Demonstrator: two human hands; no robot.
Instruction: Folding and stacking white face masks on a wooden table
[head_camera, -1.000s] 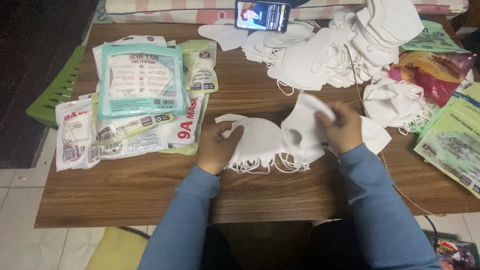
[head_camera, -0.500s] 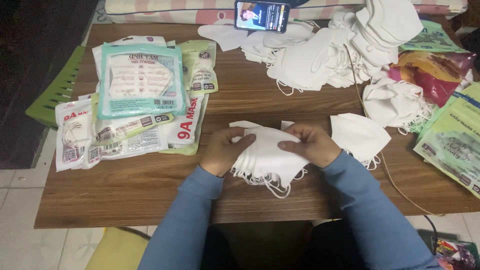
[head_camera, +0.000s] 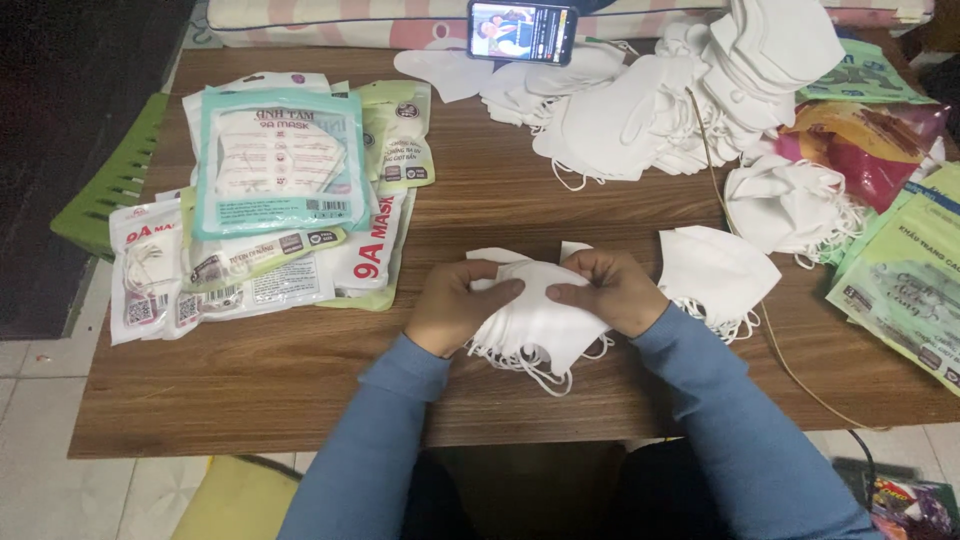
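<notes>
A small stack of folded white face masks (head_camera: 540, 325) lies on the brown wooden table (head_camera: 250, 390) near its front edge. My left hand (head_camera: 458, 305) grips the stack's left side, thumb on top. My right hand (head_camera: 612, 290) pinches its upper right part. Elastic ear loops hang out under the stack. Another folded white mask pile (head_camera: 715, 270) rests just right of my right hand, not touched.
Sealed mask packets (head_camera: 270, 200) are heaped at the left. A big heap of loose white masks (head_camera: 660, 100) fills the back right, with a phone (head_camera: 522, 32) propped behind. Coloured packets (head_camera: 900, 280) lie at the right edge. A green plastic stool (head_camera: 115, 190) stands left of the table.
A second ago my right hand held one mask up by itself. It has since laid it on the stack, and both hands now press and square the stack together.
</notes>
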